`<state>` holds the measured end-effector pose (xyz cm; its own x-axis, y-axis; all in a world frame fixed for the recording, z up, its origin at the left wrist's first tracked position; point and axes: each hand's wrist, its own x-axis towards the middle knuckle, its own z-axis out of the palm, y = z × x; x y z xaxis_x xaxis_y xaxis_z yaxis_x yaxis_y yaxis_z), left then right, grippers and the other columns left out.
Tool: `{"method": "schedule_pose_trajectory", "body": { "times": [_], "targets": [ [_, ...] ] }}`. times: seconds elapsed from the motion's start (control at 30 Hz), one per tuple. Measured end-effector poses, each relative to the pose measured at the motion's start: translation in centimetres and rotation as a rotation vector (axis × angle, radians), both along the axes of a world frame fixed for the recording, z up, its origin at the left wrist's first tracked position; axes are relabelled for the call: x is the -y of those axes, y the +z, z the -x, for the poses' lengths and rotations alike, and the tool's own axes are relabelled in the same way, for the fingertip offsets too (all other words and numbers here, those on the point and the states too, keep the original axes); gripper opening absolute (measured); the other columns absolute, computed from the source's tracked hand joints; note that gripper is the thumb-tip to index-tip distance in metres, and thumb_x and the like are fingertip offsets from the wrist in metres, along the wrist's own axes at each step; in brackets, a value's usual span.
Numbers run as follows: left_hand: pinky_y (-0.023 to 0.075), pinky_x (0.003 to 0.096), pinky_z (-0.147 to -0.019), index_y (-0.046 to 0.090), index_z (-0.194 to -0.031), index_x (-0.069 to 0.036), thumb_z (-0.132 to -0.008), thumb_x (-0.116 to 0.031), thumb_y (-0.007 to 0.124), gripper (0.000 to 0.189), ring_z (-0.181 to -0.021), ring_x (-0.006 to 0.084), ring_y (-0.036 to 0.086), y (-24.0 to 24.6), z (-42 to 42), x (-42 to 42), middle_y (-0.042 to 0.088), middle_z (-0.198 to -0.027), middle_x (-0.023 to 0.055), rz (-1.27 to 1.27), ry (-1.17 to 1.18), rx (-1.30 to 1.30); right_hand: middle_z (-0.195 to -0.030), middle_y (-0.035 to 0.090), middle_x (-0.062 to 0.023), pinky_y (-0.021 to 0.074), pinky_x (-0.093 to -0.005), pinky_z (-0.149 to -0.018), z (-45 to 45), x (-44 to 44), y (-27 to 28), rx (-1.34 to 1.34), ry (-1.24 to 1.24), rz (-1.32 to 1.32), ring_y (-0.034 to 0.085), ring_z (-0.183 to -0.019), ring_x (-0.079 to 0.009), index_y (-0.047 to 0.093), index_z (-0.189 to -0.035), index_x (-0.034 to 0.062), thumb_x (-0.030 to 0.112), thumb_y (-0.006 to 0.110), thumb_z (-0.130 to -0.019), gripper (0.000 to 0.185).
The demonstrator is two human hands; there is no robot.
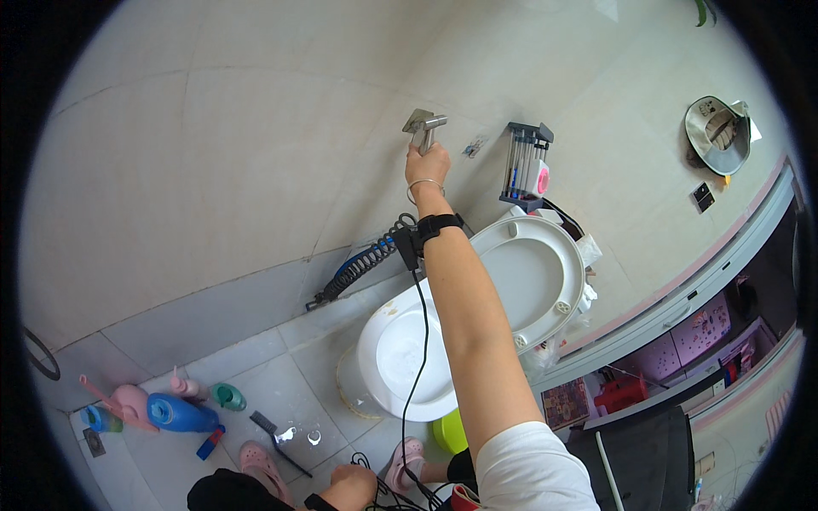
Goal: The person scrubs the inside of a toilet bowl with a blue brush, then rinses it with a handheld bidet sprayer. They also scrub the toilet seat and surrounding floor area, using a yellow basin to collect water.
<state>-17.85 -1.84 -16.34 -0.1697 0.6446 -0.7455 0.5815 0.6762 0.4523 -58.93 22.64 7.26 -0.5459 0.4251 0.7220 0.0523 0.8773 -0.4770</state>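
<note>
My right hand (428, 161) reaches out to the tiled wall and is closed around the handle of a metal bidet sprayer (429, 131), which sits at a square wall plate (418, 120). My forearm passes over the white toilet (409, 358), whose lid and seat (524, 268) are raised. A dark coiled hose (361, 268) runs low along the wall. Near the bottom edge is my left hand (353, 482), fingers curled and turned from view, beside a tangle of black cables (383, 488). Whether it holds anything is hidden.
On the floor at left stand a blue bottle (182, 412), a pink watering can (131, 404) and a green bottle (229, 396). A black brush (275, 434) lies near wet spots. A lime-green bin (451, 432) is beside the toilet; a rack (527, 163) hangs on the wall.
</note>
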Motion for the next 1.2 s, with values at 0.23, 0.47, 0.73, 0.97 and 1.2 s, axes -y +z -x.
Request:
{"method": "schedule_pose_trajectory", "body": {
  "times": [0.23, 0.47, 0.73, 0.97, 1.2],
  "targets": [
    [0.0542, 0.0432, -0.082, 0.073, -0.106, -0.009, -0.08, -0.018, 0.061, 0.03, -0.103, 0.0329, 0.067, -1.3, -0.4, 0.0, 0.069, -0.112, 0.0133, -0.016, -0.015, -0.012, -0.08, 0.065, -0.0201, 0.0516, -0.0427, -0.071, 1.0, -0.4, -1.6, 0.0, 0.134, 0.26, 0.066, -0.075, -0.0367, 0.059, -0.086, -0.0035, 0.015, 0.073, -0.076, 0.026],
    [0.0546, 0.0436, -0.078, 0.073, -0.102, -0.008, -0.08, -0.017, 0.062, 0.027, -0.098, 0.0342, 0.068, -1.9, -0.9, -0.3, 0.07, -0.108, 0.0158, -0.023, 0.095, 0.044, -0.067, 0.055, -0.0091, 0.0451, -0.0347, -0.048, 2.2, 0.0, -3.0, 0.1, 0.295, 0.755, 0.055, -0.051, -0.0213, 0.05, -0.094, -0.0009, -0.001, 0.064, -0.074, 0.025],
    [0.0558, 0.0396, -0.068, 0.076, -0.089, -0.007, -0.074, -0.02, 0.072, 0.02, -0.085, 0.0314, 0.07, -1.3, -2.8, 1.8, 0.072, -0.091, 0.0148, -0.393, 0.197, -0.139, -0.071, 0.059, -0.0088, 0.0446, -0.0364, -0.055, 0.7, 1.1, -4.7, 0.42, 0.176, 0.539, 0.055, -0.062, -0.02, 0.06, -0.087, 0.0005, 0.023, 0.064, -0.083, 0.023],
    [0.0566, 0.0373, -0.064, 0.075, -0.081, -0.005, -0.069, -0.009, 0.069, 0.014, -0.08, 0.0282, 0.071, -1.3, -4.2, 0.5, 0.072, -0.081, 0.0141, -0.207, 0.467, -0.011, -0.097, 0.055, -0.0108, 0.0457, -0.0315, -0.082, -8.8, 12.6, -17.4, -0.258, 0.61, 0.467, 0.054, -0.087, -0.0187, 0.049, -0.109, -0.0029, 0.014, 0.061, -0.09, 0.028],
    [0.0539, 0.032, -0.054, 0.075, -0.076, -0.008, -0.061, -0.01, 0.074, 0.015, -0.075, 0.0222, 0.071, 1.5, -4.4, 4.1, 0.071, -0.077, 0.0107, -0.233, 0.342, -0.012, -0.077, 0.064, -0.0192, 0.0484, -0.0419, -0.063, -27.9, 23.8, -41.3, 0.798, 0.672, 0.562, 0.062, -0.07, -0.0365, 0.059, -0.088, 0.001, 0.02, 0.056, -0.092, 0.02]
  ]
}}
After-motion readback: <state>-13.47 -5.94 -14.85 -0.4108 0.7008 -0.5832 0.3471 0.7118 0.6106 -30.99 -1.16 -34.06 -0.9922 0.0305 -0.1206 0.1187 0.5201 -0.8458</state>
